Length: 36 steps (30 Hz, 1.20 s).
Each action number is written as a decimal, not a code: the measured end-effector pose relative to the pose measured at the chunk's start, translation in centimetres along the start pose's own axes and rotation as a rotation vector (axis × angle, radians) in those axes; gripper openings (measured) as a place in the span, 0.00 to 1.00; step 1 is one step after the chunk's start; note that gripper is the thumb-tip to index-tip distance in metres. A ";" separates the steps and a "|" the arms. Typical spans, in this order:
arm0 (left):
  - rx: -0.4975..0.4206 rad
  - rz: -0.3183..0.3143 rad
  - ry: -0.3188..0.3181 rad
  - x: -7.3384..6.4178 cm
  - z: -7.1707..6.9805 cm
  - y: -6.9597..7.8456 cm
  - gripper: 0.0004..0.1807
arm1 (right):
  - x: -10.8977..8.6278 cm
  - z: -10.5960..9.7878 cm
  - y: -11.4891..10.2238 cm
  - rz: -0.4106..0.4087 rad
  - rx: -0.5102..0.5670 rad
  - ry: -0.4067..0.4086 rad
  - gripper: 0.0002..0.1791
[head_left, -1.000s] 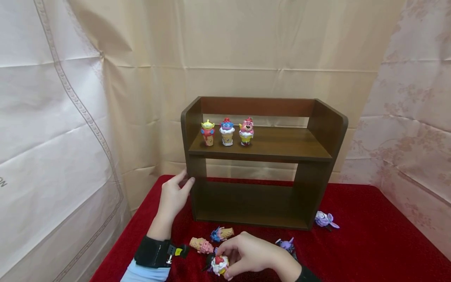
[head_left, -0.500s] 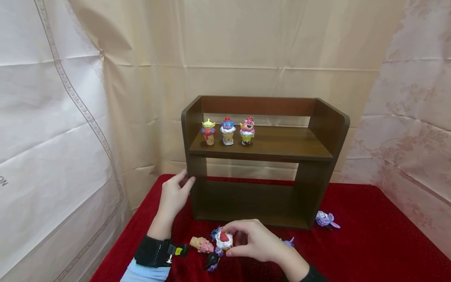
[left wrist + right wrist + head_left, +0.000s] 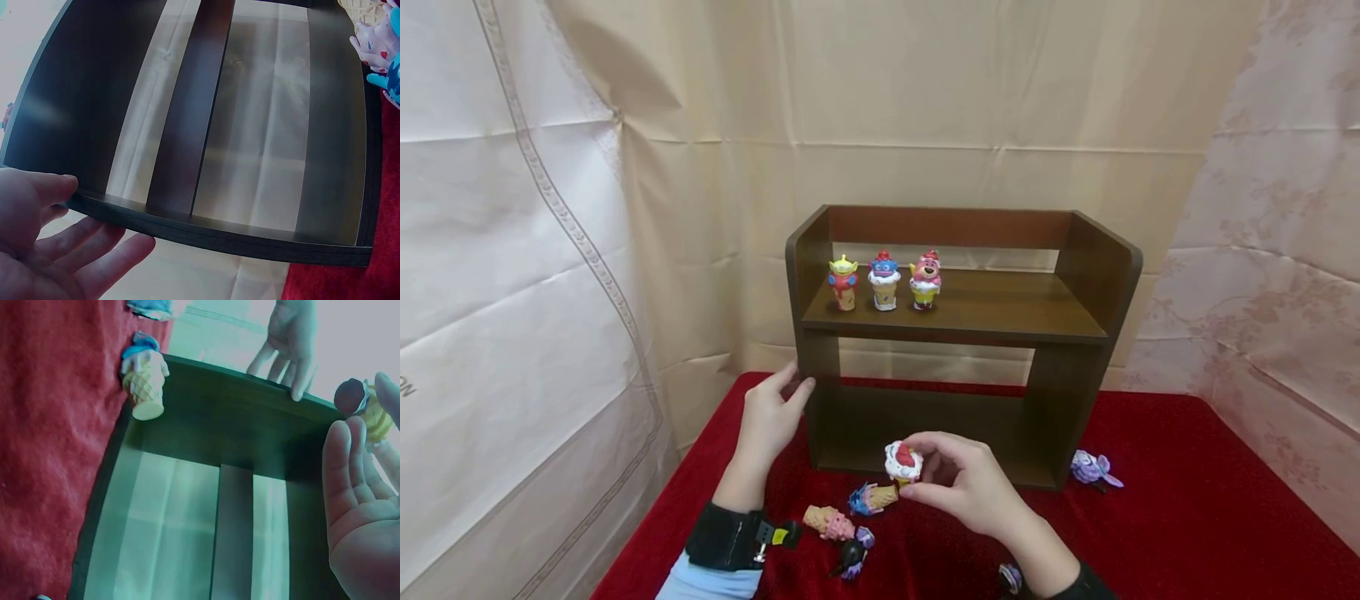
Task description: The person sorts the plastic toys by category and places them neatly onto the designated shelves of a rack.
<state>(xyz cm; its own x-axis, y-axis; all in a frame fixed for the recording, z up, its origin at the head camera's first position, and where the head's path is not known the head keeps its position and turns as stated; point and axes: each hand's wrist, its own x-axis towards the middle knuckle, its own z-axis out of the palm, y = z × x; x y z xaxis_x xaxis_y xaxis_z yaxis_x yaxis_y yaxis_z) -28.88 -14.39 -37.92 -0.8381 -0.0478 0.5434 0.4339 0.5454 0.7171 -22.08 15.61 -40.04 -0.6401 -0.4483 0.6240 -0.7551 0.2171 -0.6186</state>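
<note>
My right hand (image 3: 966, 483) pinches an ice-cream-cup figurine (image 3: 901, 459) between thumb and fingers, in front of the lower compartment. Its top is white with a red strawberry; the right wrist view shows its yellow waffle side and brown round end. My left hand (image 3: 771, 417) rests against the left side panel of a dark brown two-tier shelf (image 3: 1000, 315). In the left wrist view, the thumb lies at the panel's edge while the other fingers extend along the outside. Three upright ice-cream figurines line the upper tier: a green alien (image 3: 843, 283), a blue one (image 3: 883, 282) and a pink bear (image 3: 925, 281).
On the red cloth (image 3: 1187, 492) before the shelf lie a blue-topped cone figurine (image 3: 872, 498), a pink one (image 3: 829, 522) and a purple-black one (image 3: 853, 554). A purple eared figurine (image 3: 1093, 468) lies by the right panel, another (image 3: 1011, 577) beside my right forearm.
My right hand has lifted the strawberry-topped figurine from among the pile and carried it up and right, toward the shelf. The left hand stays at the side panel.
</note>
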 end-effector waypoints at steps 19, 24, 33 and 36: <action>-0.015 0.010 0.002 0.1 0.1 -0.2 0.23 | 0.0 -3.4 -1.1 0.072 -0.071 0.248 0.28; -0.010 0.005 0.003 0.0 0.1 -0.3 0.24 | 0.0 -4.2 -1.4 0.079 -0.092 0.329 0.29; -0.009 0.002 0.006 0.0 0.2 -0.3 0.23 | 0.4 -5.0 -2.2 0.024 -0.110 0.421 0.30; -0.008 0.002 0.004 0.0 0.2 -0.3 0.23 | 0.9 -5.7 -2.5 0.004 -0.118 0.428 0.31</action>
<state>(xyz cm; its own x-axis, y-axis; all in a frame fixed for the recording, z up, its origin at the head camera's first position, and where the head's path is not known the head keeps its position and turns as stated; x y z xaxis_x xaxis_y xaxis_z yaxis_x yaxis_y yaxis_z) -29.11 -14.45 -38.22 -0.8358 -0.0501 0.5468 0.4384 0.5389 0.7193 -21.61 19.57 -35.26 -0.6252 -0.0530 0.7786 -0.7477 0.3266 -0.5782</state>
